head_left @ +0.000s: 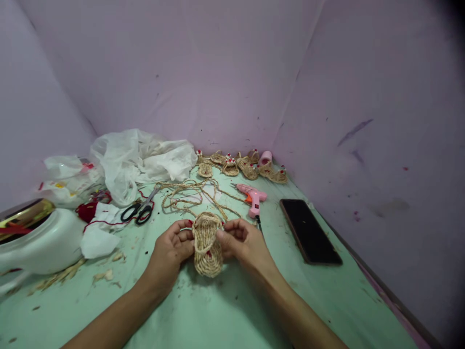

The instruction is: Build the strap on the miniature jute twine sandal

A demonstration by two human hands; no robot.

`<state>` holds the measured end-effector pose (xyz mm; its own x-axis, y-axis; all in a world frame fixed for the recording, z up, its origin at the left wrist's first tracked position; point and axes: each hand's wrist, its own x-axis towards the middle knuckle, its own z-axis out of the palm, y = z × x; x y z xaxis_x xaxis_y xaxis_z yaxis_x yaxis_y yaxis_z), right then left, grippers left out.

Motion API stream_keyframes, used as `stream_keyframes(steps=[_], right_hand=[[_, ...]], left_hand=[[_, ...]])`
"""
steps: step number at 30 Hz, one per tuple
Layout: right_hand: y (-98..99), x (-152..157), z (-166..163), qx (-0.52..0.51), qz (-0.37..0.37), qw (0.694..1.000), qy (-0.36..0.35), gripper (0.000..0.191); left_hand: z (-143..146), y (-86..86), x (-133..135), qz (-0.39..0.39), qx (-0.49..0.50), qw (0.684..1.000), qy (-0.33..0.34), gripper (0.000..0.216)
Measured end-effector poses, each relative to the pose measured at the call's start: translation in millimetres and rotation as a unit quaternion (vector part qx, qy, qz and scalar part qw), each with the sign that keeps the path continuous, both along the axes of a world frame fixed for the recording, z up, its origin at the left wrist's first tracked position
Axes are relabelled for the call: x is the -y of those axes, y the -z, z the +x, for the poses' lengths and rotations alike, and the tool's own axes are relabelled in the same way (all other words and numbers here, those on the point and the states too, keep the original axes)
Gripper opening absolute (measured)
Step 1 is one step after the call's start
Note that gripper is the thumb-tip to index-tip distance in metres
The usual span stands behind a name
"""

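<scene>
Between my hands is a small slipper (208,264) of coiled, braided straw-coloured cord, with a loop of cord across it and a red spot near its middle. My left hand (173,249) grips its left edge between thumb and fingers. On the opposite edge, my right hand (243,242) pinches it near the upper part, thumb on top. A long braided cord (185,186) lies in loose loops just beyond the slipper. Past my right hand rests a pink glue gun (255,196), its nozzle pointing left.
Black-handled scissors (140,212) and red yarn (87,212) lie left, beside a white pot-like container (54,242). White plastic bags (145,160) are heaped behind. Several small woven slippers (250,170) line the wall. At right lies a phone (310,231) on the green cloth (203,320).
</scene>
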<state>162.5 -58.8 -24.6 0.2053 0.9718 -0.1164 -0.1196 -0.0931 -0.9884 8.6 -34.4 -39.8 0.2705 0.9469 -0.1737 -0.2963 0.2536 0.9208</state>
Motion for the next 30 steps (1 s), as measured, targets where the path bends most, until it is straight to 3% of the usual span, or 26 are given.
stream_keyframes(steps=[3, 6, 9, 11, 13, 15, 17, 22, 30], right_hand=[[3.9, 1.3, -5.4, -0.038, -0.019, 0.998, -0.054, 0.026], [5.7, 0.2, -5.2, -0.062, -0.040, 0.996, -0.041, 0.018], [8.8, -2.0, -3.9, -0.061, -0.067, 0.995, -0.030, 0.024], [11.5, -1.6, -4.9, -0.020, -0.068, 0.997, -0.019, 0.041], [13.1, 1.3, -7.6, 0.053, -0.051, 0.997, -0.008, 0.056], [12.2, 6.1, -10.9, 0.123, -0.003, 0.992, -0.018, 0.050], [9.0, 11.6, -14.1, 0.175, 0.058, 0.982, -0.044, 0.033], [2.3, 20.8, -19.4, 0.267, 0.136, 0.953, -0.052, 0.028], [8.6, 19.3, -19.7, 0.199, 0.138, 0.969, -0.055, 0.023]], left_hand=[[1.8, 1.5, 1.5, 0.012, -0.032, 0.999, 0.030, 0.044], [3.1, 0.3, 1.8, 0.020, -0.088, 0.994, 0.065, 0.041], [0.3, -3.2, 1.4, 0.061, -0.182, 0.981, 0.020, 0.034], [-3.4, -7.1, 2.8, 0.154, -0.283, 0.945, -0.060, 0.029], [-5.9, -12.7, 6.9, 0.291, -0.352, 0.884, -0.100, 0.022], [-5.1, -19.2, 12.9, 0.408, -0.361, 0.836, -0.070, 0.018], [-1.2, -25.0, 18.5, 0.455, -0.358, 0.815, -0.024, 0.015], [6.7, -29.7, 23.5, 0.414, -0.423, 0.806, 0.010, 0.011], [0.7, -23.6, 19.0, 0.381, -0.418, 0.824, -0.022, 0.012]])
